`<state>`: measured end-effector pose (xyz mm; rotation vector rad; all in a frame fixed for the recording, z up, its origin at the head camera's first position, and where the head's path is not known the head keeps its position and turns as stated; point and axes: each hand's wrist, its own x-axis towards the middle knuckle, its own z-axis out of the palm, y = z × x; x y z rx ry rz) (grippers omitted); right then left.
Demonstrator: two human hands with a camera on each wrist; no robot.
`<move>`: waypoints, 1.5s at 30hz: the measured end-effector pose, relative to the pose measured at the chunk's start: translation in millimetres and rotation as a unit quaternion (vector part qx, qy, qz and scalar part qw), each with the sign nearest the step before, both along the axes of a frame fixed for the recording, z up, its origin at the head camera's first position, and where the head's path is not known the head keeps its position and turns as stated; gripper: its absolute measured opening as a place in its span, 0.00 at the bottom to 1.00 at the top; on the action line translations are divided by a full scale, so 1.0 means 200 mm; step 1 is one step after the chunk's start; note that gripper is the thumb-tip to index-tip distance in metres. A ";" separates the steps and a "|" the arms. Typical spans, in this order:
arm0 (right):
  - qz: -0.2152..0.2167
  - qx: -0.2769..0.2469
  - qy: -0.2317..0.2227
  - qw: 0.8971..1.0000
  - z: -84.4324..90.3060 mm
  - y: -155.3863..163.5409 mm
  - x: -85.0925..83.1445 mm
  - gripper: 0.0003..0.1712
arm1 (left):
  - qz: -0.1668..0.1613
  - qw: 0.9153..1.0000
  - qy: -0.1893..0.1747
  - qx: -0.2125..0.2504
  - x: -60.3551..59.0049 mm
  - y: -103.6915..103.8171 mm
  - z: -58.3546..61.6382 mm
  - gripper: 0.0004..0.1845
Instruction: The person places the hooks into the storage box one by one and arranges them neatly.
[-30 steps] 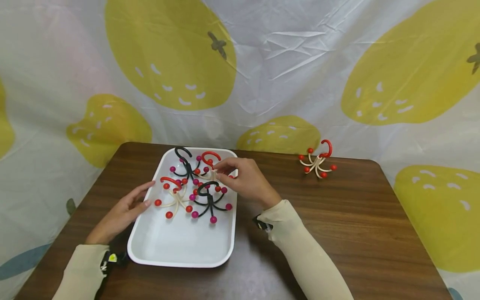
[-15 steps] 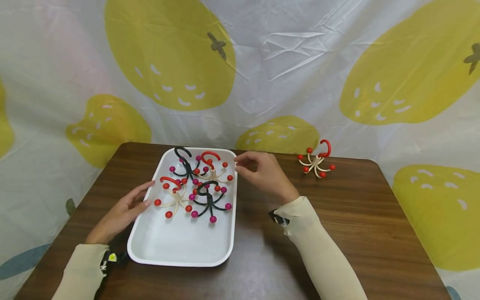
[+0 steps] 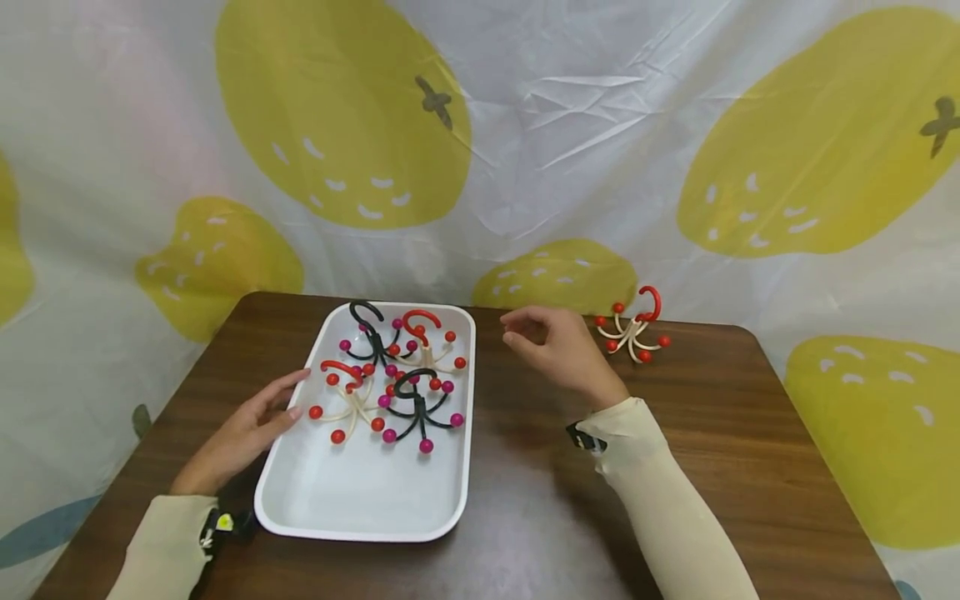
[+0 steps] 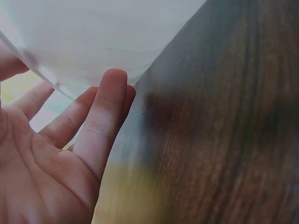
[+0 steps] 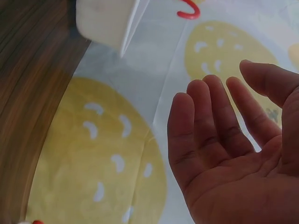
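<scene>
My left hand [image 3: 243, 437] rests against the left rim of a white tray [image 3: 360, 504]; in the left wrist view, its fingers [image 4: 110, 112] lie extended along the tray's outer wall. In the tray sit two black hanger hooks, a far one [image 3: 375, 346] and a near one [image 3: 420, 407] with magenta ball tips. Beside them are two cream hanger hooks with red curved tops, a left one [image 3: 355, 398] and a right one [image 3: 427, 357]. My right hand [image 3: 562, 350] hovers right of the tray, fingers loosely bent, holding nothing; the right wrist view shows its bare palm [image 5: 238, 182].
Another cream-and-red hanger hook [image 3: 634, 333] stands near the back edge of the brown wooden table [image 3: 712, 433], to the right of my right hand. A fruit-patterned cloth [image 3: 562, 167] hangs right behind the table.
My right hand has let go of the far right cream hook in the tray and moved right, past the rim. My left hand has stayed at the tray's left side.
</scene>
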<state>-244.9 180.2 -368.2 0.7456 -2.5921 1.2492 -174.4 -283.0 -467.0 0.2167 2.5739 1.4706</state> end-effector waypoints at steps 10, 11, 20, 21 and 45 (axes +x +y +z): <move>-0.038 0.007 0.004 0.999 0.01 0.14 -0.02 0.13 | -0.002 1.000 0.010 0.004 0.00 0.00 0.01 0.36; -0.043 0.007 0.005 0.999 0.01 0.16 -0.02 0.13 | -0.002 1.000 0.009 0.004 0.00 0.00 0.01 0.36; -0.088 0.006 0.015 0.996 0.01 0.32 -0.06 0.13 | -0.001 1.000 0.010 0.002 0.00 0.00 0.01 0.36; -0.094 0.007 0.014 0.995 0.00 0.34 -0.06 0.13 | 0.000 1.000 0.010 0.002 0.01 0.00 0.01 0.36; -0.186 -0.001 0.056 0.981 0.05 0.68 -0.09 0.17 | -0.001 1.000 0.017 0.005 0.01 -0.01 -0.02 0.35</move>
